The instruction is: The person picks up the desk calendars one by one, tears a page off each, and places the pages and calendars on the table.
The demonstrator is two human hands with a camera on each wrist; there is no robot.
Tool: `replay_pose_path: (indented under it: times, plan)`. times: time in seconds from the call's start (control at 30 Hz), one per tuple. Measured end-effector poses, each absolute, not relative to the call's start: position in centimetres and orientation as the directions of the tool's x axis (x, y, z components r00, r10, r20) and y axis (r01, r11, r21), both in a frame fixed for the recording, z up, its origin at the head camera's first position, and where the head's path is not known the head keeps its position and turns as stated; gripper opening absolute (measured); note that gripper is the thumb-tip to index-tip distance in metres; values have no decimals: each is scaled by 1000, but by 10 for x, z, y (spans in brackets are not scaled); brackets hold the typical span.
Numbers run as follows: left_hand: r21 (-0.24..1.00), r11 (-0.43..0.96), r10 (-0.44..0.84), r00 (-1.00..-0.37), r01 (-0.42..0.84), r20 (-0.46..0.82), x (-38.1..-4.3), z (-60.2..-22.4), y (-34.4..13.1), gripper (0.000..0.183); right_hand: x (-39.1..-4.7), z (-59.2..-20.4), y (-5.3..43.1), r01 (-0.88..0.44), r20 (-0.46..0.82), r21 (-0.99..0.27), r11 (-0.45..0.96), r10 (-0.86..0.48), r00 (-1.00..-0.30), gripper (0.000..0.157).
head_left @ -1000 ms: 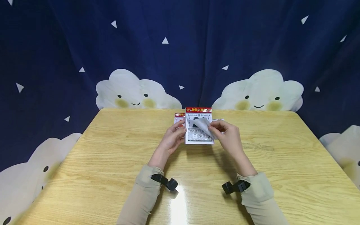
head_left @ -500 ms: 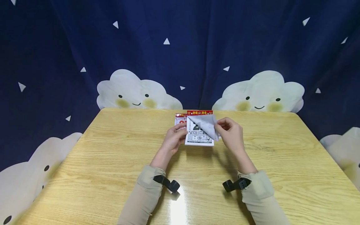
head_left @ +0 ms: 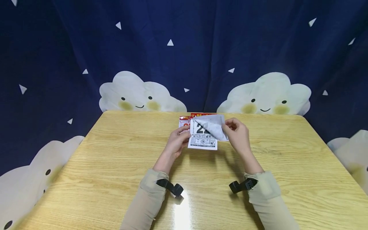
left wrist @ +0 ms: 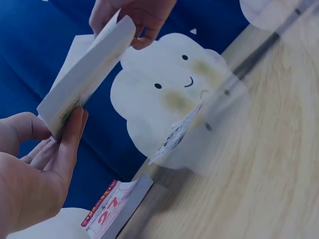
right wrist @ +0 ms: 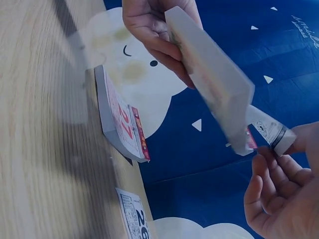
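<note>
In the head view my left hand [head_left: 176, 142] grips the left edge of a tear-off calendar [head_left: 202, 143], thumb in front and fingers behind. It is held up off the table with its red header partly covered. My right hand [head_left: 239, 134] pinches the lower corner of the calendar's top sheet [head_left: 215, 125], which folds diagonally up to the right. A large black numeral shows on the page beneath. The left wrist view shows the calendar's thick block [left wrist: 89, 79] from the side. In the right wrist view the sheet's printed corner [right wrist: 269, 130] lies between my right thumb and fingers.
A second tear-off calendar [right wrist: 119, 122] with a red 27 lies at the table's far edge, behind my left hand. Beside it is a loose sheet [right wrist: 132, 214] marked 26. The wooden table [head_left: 115, 166] ends at a dark blue curtain [head_left: 184, 57] with clouds.
My right hand has moved slightly right, drawing the top sheet further across. More of the numeral beneath shows, and the sheet now covers part of the red header. My left hand stays nearly in place.
</note>
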State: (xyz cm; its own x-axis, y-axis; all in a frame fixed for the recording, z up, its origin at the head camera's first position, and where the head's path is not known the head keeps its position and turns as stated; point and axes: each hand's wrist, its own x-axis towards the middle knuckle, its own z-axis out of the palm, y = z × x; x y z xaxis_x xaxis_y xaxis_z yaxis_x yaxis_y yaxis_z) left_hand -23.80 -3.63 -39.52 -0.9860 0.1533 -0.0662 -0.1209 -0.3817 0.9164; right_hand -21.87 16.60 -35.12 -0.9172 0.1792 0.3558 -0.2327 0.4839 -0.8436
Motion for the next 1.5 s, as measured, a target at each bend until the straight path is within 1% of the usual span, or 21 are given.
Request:
replay_pose_path:
  times: [0.23, 0.4, 0.6, 0.73, 0.93, 1.17, 1.3, 1.43, 1.47, 1.5]
  plan:
    - [953, -288, 153, -987, -93, -50, -236, -395, -35, 44, -223, -346, 166, -202, 338, -824, 530, 173, -925, 17]
    - [958, -271, 152, -987, -88, -48, -236, -396, -34, 44, -225, -342, 168, -208, 358, -809, 550, 180, -916, 24]
    - [959, -269, 151, -987, -93, -53, -235, -395, -33, 44, -226, -342, 170, -203, 365, -809, 552, 199, -910, 23]
    - [945, -306, 154, -986, -112, -67, -235, -395, -34, 43, -227, -342, 172, -196, 366, -821, 535, 231, -902, 21]
    - [934, -343, 151, -987, -103, -53, -237, -394, -37, 42, -225, -340, 172, -197, 359, -841, 505, 245, -901, 23]
    - [937, -331, 160, -985, -113, -62, -237, -392, -36, 41, -225, -342, 174, -179, 324, -876, 448, 272, -906, 25]
    - [940, -325, 160, -985, -107, -57, -237, -391, -36, 42, -228, -345, 174, -181, 324, -876, 448, 268, -907, 26]
    - [953, -289, 158, -986, -93, -49, -236, -391, -37, 44, -230, -346, 172, -221, 358, -865, 451, 247, -900, 24]
    - [957, -275, 155, -987, -90, -48, -236, -391, -37, 45, -234, -350, 175, -254, 373, -873, 415, 236, -897, 22]
    - [960, -267, 154, -987, -89, -48, -236, -391, -37, 45, -234, -350, 175, -259, 378, -873, 413, 237, -895, 21]
